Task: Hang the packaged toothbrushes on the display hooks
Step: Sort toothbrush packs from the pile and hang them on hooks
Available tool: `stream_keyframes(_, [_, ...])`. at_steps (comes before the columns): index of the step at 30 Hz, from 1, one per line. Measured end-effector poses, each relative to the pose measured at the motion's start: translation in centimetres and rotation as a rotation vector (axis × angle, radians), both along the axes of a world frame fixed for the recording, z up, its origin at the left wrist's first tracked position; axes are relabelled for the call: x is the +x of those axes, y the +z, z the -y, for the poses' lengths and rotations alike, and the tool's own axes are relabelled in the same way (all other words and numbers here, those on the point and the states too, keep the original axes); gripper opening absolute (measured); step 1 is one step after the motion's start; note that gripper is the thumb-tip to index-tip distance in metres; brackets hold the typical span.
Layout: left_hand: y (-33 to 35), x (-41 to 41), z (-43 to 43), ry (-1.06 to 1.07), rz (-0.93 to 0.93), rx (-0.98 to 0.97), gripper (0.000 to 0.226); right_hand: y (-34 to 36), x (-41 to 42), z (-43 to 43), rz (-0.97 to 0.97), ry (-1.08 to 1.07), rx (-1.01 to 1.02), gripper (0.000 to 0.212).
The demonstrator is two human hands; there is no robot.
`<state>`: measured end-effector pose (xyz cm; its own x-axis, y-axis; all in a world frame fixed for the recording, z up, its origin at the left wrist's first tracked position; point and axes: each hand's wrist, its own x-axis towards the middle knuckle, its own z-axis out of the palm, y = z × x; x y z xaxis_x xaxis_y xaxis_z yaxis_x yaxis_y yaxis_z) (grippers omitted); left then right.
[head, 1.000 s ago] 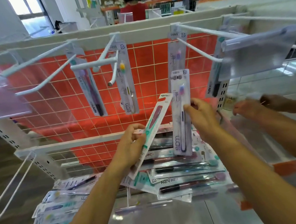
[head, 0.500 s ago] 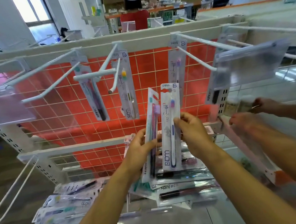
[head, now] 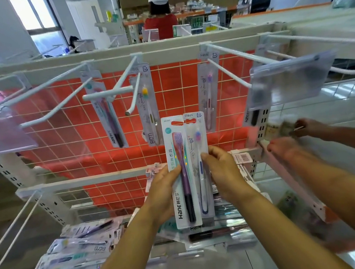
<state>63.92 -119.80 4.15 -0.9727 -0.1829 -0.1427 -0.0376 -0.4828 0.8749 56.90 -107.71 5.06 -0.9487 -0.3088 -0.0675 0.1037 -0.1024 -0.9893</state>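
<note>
Two toothbrush packs in hand below the display hooks (head: 103,94)

At left, loose packs (head: 76,259) lie piled on the shelf below, while four hung packs (head: 105,111) dangle along the top rail, the rightmost half hidden. At centre our left hand (head: 164,187) grips a Hane pack (head: 179,160) upright, and our right hand (head: 225,171) holds a white-brush pack (head: 199,145) just behind it. Neither is on a hook yet. We judge the job barely begun.

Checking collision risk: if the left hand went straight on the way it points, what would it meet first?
Left hand, gripping the Hane pack, points up-right: probably the white pack in the right hand, then the wire grid; depth unclear.
</note>
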Motion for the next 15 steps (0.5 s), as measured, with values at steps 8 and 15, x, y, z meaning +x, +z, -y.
stream_keyframes(8, [-0.7, 0.3, 0.0, -0.003, 0.033, -0.044, 0.032, -0.5, 1.4, 0.6, 0.03, 0.063, -0.038, 0.022])
stream_keyframes(15, [-0.6, 0.2, -0.8, -0.025, 0.039, -0.046, 0.034, -0.2, 1.8, 0.1, 0.04, 0.054, -0.055, 0.022])
